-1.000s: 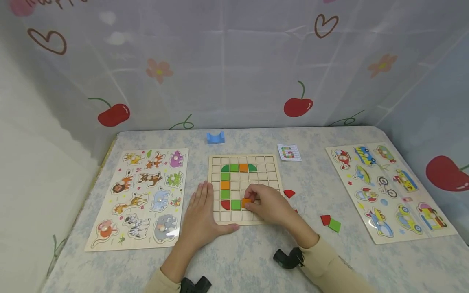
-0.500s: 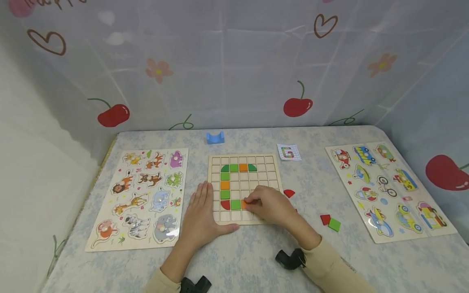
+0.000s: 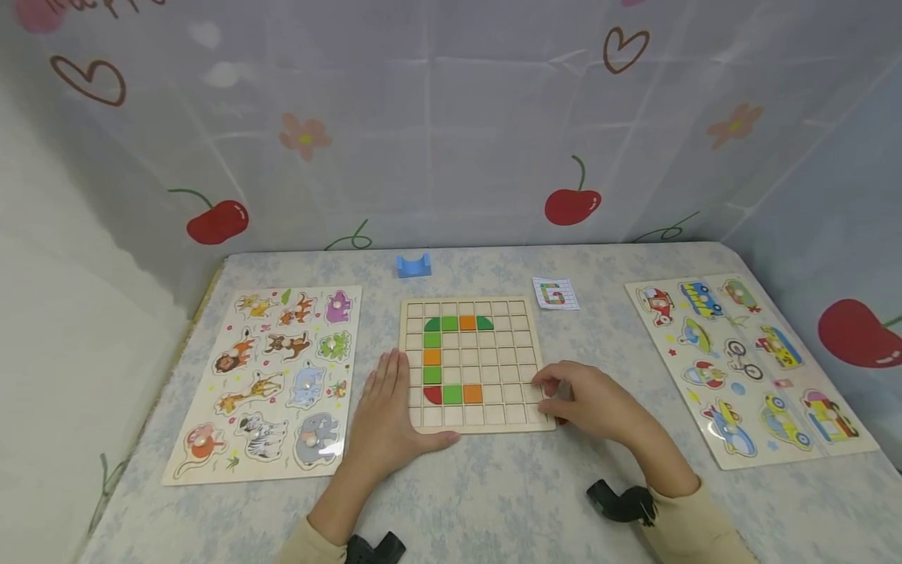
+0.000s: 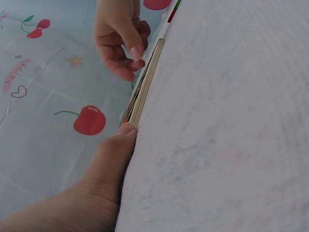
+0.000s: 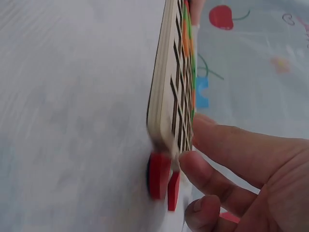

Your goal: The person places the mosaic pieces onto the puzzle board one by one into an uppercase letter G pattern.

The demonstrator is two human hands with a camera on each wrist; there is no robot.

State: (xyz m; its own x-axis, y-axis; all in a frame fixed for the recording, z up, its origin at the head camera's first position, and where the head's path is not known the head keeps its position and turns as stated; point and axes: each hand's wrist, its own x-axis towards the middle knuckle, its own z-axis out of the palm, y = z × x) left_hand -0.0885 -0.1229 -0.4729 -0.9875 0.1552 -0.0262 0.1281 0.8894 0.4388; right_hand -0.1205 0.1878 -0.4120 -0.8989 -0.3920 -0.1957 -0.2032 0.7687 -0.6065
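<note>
In the head view a wooden grid board point(image 3: 499, 413) lies flat, with green, orange and red tiles forming a C-like shape. An orange square tile point(image 3: 473, 394) sits at the lower right end of that shape, beside a green one. My left hand point(image 3: 384, 419) rests against the board's left side with straight fingers, its thumb along the front edge. My right hand point(image 3: 595, 403) hovers at the board's right edge, fingers loosely bent with nothing visible between them. Just below its fingertips, the right wrist view has two red pieces point(image 5: 159, 175) beside the board's corner.
A small pattern card point(image 3: 557, 294) lies behind the board, and a blue holder point(image 3: 413, 265) stands farther back. An animal puzzle point(image 3: 282, 458) lies to the left, a vehicle puzzle point(image 3: 705, 423) to the right. My right hand and forearm hide some loose tiles.
My right hand let go of the orange square in its cell and moved right to the board's edge. It now covers loose pieces seen before. My left hand stayed put.
</note>
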